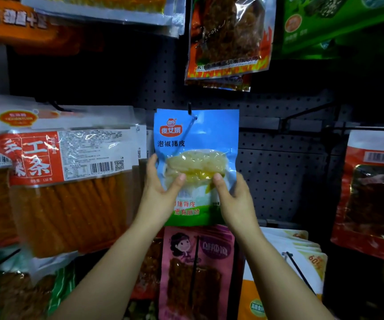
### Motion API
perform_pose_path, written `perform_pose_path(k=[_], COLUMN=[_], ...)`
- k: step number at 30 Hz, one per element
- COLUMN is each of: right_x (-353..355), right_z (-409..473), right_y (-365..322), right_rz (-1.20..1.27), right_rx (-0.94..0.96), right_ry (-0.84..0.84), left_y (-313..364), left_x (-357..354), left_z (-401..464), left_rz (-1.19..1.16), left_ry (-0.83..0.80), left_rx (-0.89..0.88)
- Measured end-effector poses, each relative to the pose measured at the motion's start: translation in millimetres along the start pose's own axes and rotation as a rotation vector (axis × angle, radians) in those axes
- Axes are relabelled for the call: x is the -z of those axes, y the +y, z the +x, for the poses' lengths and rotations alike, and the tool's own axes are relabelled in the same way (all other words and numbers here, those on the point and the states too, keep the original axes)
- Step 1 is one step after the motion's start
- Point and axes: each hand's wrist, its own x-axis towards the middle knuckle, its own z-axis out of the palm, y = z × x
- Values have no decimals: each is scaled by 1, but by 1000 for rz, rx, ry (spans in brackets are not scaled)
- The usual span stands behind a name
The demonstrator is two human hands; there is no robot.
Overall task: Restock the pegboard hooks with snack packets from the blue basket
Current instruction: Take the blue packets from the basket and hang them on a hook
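One blue snack packet hanging on a black pegboard hook, left hand and right hand both clamped on its lower half, dark pegboard behind, orange strip packets left, pink packet below.

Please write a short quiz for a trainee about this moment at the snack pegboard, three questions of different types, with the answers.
1. True or false: the blue packet is held by one hand only.
2. Which packet hangs directly below the blue packet? A) green B) pink C) white
3. Fill in: the hole at the top of the blue packet is at the black ____.

Key
1. False: the left hand and the right hand both grip its lower half, thumbs in front.
2. B, the pink packet.
3. hook; whether the packet is fully threaded on it cannot be told.
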Motion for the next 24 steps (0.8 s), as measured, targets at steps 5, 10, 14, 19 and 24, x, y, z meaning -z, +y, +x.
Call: perform_pose_path(k=[5,10,14,19,24], right_x=[-7,-13,-13,-7,11], right_z=[6,5,-14,-42,-98], right_y=[3,18,36,48,49], right_rz=[22,86,112,172,220], right_rx=[-85,-138,-130,-185,-267], right_ry=[-20,-6,-23,-62,-37], left_y=[-4,-7,-23,-49,-52], left_x=[-7,-13,-17,-10,21], left_z=[10,9,-12,-46,-96], left_rz=[-9,20,52,-64,-159], left_ry=[-9,49,121,62,26], left_rx=[27,10,-3,200,301])
